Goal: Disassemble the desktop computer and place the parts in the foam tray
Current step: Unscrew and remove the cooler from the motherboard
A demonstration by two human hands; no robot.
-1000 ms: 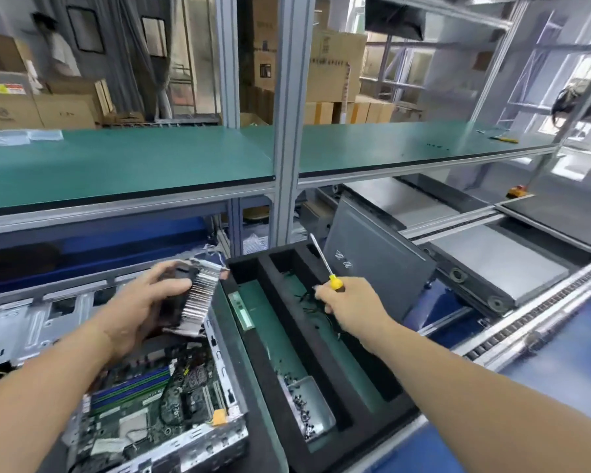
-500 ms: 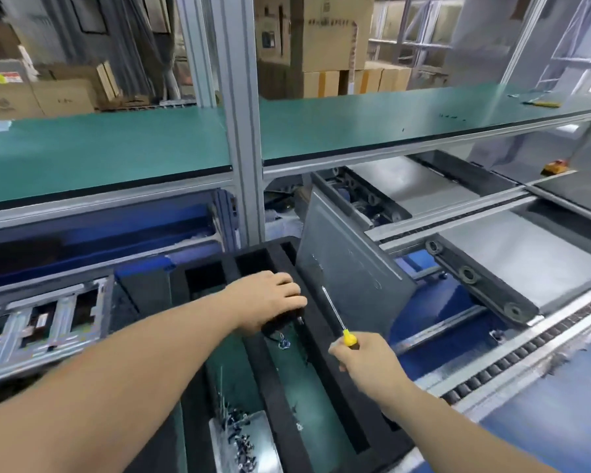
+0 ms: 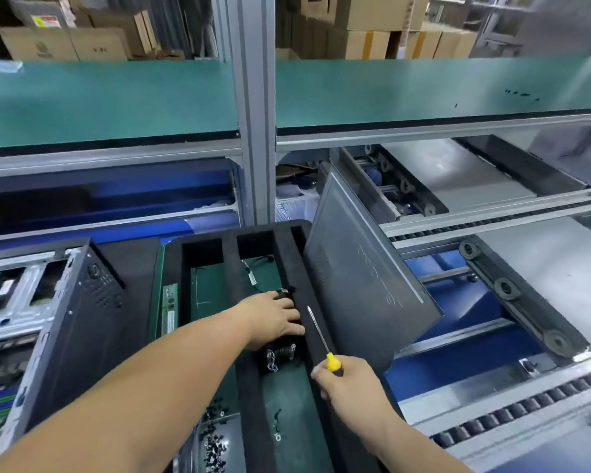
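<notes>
Left hand: the left hand (image 3: 273,320) lies palm-down over a black finned heatsink-and-fan block (image 3: 280,353) in a slot of the black foam tray (image 3: 253,387); its fingers (image 3: 292,315) curve over the block's top, though whether they grip it or only rest on it I cannot tell.
Right hand: the right hand (image 3: 347,378) has its fingers curled round the yellow-and-black-handled screwdriver (image 3: 321,339), shaft pointing up and away over the foam wall.
Task's thing: the open black-and-silver metal desktop computer case (image 3: 48,319) stands just left of the tray, well apart from both hands.
Risk, block: thin loose wires (image 3: 272,365) trail from it; they could snag under it or catch the fingers as the hand lifts off, tipping it in the slot.
Risk, tool: the screwdriver tip is near the left hand and could jab it or gouge the foam.
Risk, panel: the grey metal side panel (image 3: 362,285) leans tilted at the tray's right edge; a nudge from the right forearm could slide it down.
Risk, screws: small black screws (image 3: 212,438) heaped in a metal dish could scatter if jolted.
Writing: faint handwritten marks on the panel, unreadable; a yellow label on a brown cardboard box (image 3: 48,22), too blurred to read.
</notes>
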